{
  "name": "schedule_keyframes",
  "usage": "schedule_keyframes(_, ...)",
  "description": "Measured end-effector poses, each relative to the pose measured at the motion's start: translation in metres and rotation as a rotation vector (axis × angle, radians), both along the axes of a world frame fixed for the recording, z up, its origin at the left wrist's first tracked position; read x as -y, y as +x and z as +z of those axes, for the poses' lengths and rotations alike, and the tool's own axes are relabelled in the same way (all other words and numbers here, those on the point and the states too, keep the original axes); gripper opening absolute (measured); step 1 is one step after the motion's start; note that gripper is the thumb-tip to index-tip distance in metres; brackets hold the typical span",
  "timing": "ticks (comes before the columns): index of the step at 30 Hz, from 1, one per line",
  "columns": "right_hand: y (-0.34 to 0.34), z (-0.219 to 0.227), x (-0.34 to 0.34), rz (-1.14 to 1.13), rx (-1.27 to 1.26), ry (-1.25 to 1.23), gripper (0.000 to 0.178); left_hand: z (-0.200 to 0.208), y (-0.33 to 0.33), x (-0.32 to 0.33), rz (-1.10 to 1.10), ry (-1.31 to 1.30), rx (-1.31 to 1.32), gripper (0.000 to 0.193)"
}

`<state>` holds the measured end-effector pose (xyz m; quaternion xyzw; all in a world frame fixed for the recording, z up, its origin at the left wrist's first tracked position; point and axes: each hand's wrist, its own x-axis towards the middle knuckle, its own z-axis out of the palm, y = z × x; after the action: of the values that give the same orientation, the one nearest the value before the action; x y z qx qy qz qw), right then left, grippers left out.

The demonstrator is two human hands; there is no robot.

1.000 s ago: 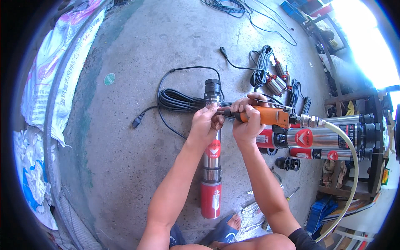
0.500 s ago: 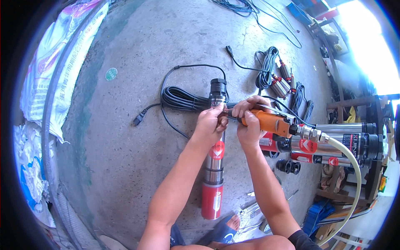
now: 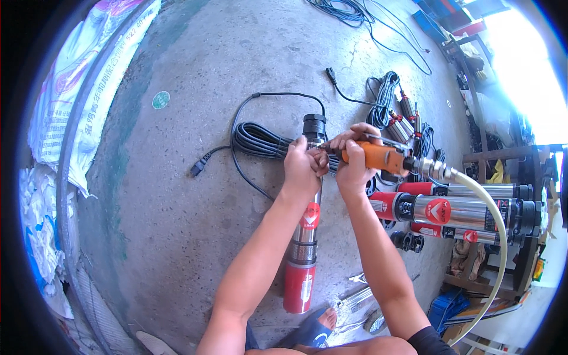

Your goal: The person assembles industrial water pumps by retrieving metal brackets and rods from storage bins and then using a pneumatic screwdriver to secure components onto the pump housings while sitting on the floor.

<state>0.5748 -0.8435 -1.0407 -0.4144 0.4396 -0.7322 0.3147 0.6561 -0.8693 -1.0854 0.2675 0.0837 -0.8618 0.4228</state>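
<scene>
A long, slim submersible pump [image 3: 302, 288] with a steel body, red lower end and black threaded top lies on the floor before me. My right hand [image 3: 354, 168] is closed round an orange air-powered tool [image 3: 383, 156], whose tip points left at the pump's upper part. A pale air hose [image 3: 496, 219] runs from the tool's back end. Against the pump's upper body, beside the tool tip, my left hand [image 3: 303, 168] is closed with the fingers pinched; what they hold is hidden. A coiled black cable [image 3: 260, 139] lies left of the pump.
More steel-and-red pumps [image 3: 467, 210] lie stacked at the right, with black fittings [image 3: 407, 241] below them. Beyond are a cable coil [image 3: 384, 100] and small motor parts [image 3: 402, 127]. White sacks [image 3: 100, 100] line the left side. A blue bin [image 3: 448, 309] stands lower right.
The tool has shifted slightly left in my right hand, its tip closer to the pump. My left hand's fingers are drawn in a little more. The whole view has moved slightly.
</scene>
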Motion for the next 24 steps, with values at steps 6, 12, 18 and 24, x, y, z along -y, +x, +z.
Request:
schedule_keyframes(6, -0.008, -0.008, 0.026, 0.049, -0.009, 0.037, 0.027, -0.011, 0.004, 0.018, -0.018, 0.025, -0.084, 0.058)
schedule_keyframes(12, -0.005, -0.001, 0.035, 0.062, -0.097, 0.153, 0.026, -0.016, 0.006, 0.025, -0.097, 0.078, -0.193, 0.056)
schedule_keyframes(18, -0.006, -0.002, 0.044, 0.049, -0.261, 0.163, 0.016, -0.018, 0.033, -0.044, -0.111, -0.728, 1.323, 0.038)
schedule_keyframes(24, -0.009, -0.006, 0.042, 0.104, -0.274, 0.19, 0.019, -0.028, 0.035, -0.126, -0.465, -0.899, 1.47, 0.089)
